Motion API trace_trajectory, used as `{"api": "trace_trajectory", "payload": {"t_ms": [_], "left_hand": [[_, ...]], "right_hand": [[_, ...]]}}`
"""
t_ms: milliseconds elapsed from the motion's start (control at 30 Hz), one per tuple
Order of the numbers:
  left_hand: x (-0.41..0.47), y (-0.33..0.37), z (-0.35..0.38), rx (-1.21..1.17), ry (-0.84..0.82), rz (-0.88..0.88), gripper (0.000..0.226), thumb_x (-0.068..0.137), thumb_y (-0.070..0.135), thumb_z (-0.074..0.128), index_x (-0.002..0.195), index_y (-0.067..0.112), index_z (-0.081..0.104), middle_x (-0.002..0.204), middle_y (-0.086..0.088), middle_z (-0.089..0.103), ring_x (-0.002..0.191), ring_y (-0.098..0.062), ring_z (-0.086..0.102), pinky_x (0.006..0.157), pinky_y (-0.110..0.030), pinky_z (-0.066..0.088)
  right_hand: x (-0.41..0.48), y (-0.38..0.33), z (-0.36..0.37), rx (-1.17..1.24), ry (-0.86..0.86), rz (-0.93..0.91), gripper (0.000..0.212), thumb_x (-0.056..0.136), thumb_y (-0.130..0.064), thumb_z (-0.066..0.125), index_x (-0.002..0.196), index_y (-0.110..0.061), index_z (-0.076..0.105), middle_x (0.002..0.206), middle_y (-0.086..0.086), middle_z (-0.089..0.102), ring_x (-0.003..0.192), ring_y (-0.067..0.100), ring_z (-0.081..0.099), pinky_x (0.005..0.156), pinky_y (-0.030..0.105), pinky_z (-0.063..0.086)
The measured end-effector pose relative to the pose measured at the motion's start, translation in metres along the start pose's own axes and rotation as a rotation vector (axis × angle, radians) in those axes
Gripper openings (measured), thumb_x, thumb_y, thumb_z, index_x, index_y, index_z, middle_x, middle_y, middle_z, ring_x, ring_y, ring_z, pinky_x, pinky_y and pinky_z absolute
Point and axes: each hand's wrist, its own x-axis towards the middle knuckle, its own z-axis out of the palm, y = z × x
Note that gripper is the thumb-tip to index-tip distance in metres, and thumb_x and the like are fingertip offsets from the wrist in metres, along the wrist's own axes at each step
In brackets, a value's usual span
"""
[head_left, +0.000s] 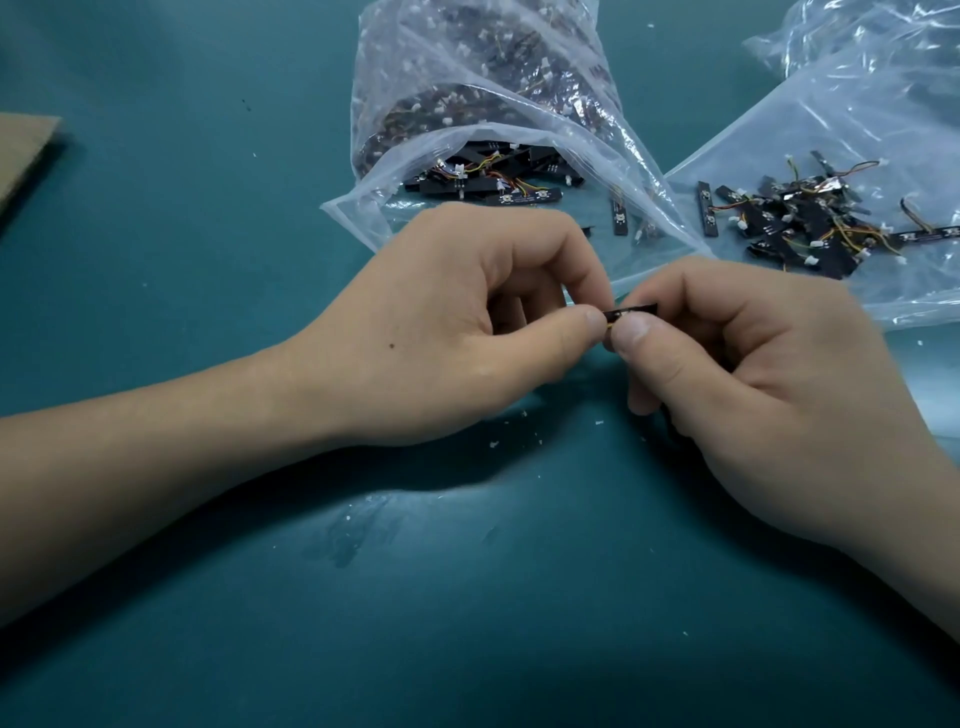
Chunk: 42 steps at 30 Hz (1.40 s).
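Head view: left hand (457, 332) and right hand (753, 374) both pinch black PCB strip (631, 312) at centre, over teal mat (467, 597). Open parts bag (467, 78) at 12 o'clock, second bag (857, 130) at 2, cardboard (26, 150) at 10.

You can read no text here. White marks on the black boards (524, 195) in the bag (371, 218) at twelve o'clock are too small; the pinched board (631, 312) is blurred.

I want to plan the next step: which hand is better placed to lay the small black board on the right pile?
Probably the right hand: it pinches the board and lies nearer the pile; the left hand also pinches it but is farther.
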Motion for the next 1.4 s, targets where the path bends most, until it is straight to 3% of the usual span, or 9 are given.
{"api": "trace_trajectory", "payload": {"t_ms": [133,233,467,633,867,967,1167,1300,1400], "left_hand": [[-0.0012,0.0006,-0.0023,-0.038,-0.038,0.015,0.006,0.093,0.018,0.065,0.095,0.014,0.07,0.068,-0.001,0.07,0.06,-0.027,0.065,0.055,-0.032,0.051],[-0.0004,0.0008,-0.0021,-0.019,-0.023,0.016,0.003,0.093,0.016,0.067,0.094,0.015,0.069,0.067,0.001,0.07,0.056,-0.023,0.064,0.053,-0.03,0.051],[0.0009,0.0014,-0.0024,-0.026,-0.004,-0.008,0.004,0.094,0.013,0.068,0.092,0.015,0.069,0.065,0.0,0.069,0.051,-0.019,0.061,0.049,-0.025,0.047],[0.0012,0.0006,-0.0014,-0.01,-0.004,-0.017,0.005,0.093,0.014,0.069,0.09,0.018,0.069,0.064,0.001,0.068,0.05,-0.019,0.061,0.05,-0.023,0.046],[0.0012,-0.0004,-0.0005,-0.007,-0.018,-0.013,0.004,0.093,0.015,0.069,0.09,0.017,0.068,0.065,0.002,0.068,0.05,-0.017,0.06,0.051,-0.021,0.046],[0.0007,-0.0001,-0.0002,0.001,-0.03,-0.01,0.002,0.093,0.017,0.068,0.091,0.018,0.068,0.065,0.002,0.069,0.053,-0.02,0.061,0.052,-0.026,0.049],[0.0005,0.0007,-0.0003,0.014,-0.041,0.004,0.002,0.091,0.017,0.068,0.091,0.019,0.068,0.065,0.001,0.07,0.054,-0.024,0.062,0.052,-0.032,0.05],[0.0007,0.0011,-0.0005,0.02,-0.035,0.003,0.002,0.091,0.016,0.067,0.09,0.019,0.068,0.066,0.001,0.069,0.055,-0.021,0.062,0.052,-0.029,0.049],[0.0007,0.0017,-0.0015,0.015,-0.027,0.006,0.003,0.091,0.015,0.067,0.09,0.018,0.068,0.065,0.0,0.068,0.054,-0.021,0.062,0.051,-0.027,0.048]], "right_hand": [[-0.0009,-0.0012,-0.0012,-0.023,0.015,-0.007,0.023,0.093,-0.041,0.057,0.077,-0.026,0.063,0.061,0.003,0.062,0.053,0.022,0.055,0.051,0.035,0.042],[-0.0019,-0.0017,-0.0023,0.008,-0.002,-0.01,0.025,0.093,-0.045,0.057,0.081,-0.024,0.065,0.061,0.005,0.062,0.051,0.024,0.054,0.051,0.039,0.042],[-0.002,-0.0006,-0.0013,-0.002,-0.006,-0.006,0.021,0.095,-0.046,0.057,0.086,-0.029,0.065,0.061,0.005,0.063,0.048,0.024,0.053,0.049,0.039,0.041],[-0.0009,-0.0003,-0.0009,-0.009,-0.006,-0.019,0.018,0.098,-0.04,0.059,0.084,-0.03,0.065,0.064,-0.003,0.067,0.051,0.019,0.057,0.048,0.024,0.042],[0.0002,0.0022,-0.0008,0.007,-0.007,-0.021,0.015,0.097,-0.031,0.062,0.083,-0.027,0.067,0.064,-0.002,0.066,0.052,0.019,0.057,0.049,0.023,0.041],[0.0002,0.0012,-0.0018,0.013,-0.01,-0.022,0.017,0.096,-0.028,0.063,0.08,-0.026,0.067,0.064,-0.005,0.066,0.052,0.016,0.058,0.05,0.018,0.04],[-0.0003,0.0004,-0.0028,0.026,-0.006,-0.024,0.018,0.092,-0.036,0.061,0.079,-0.026,0.069,0.064,0.002,0.063,0.053,0.019,0.055,0.05,0.031,0.043],[0.0,0.0005,-0.0034,0.008,-0.008,-0.031,0.017,0.095,-0.03,0.064,0.079,-0.026,0.07,0.065,-0.003,0.066,0.054,0.016,0.057,0.05,0.023,0.043],[-0.0002,-0.0001,-0.0031,0.012,-0.012,-0.038,0.017,0.095,-0.032,0.062,0.081,-0.027,0.069,0.065,-0.004,0.066,0.054,0.017,0.058,0.051,0.024,0.043]]}}
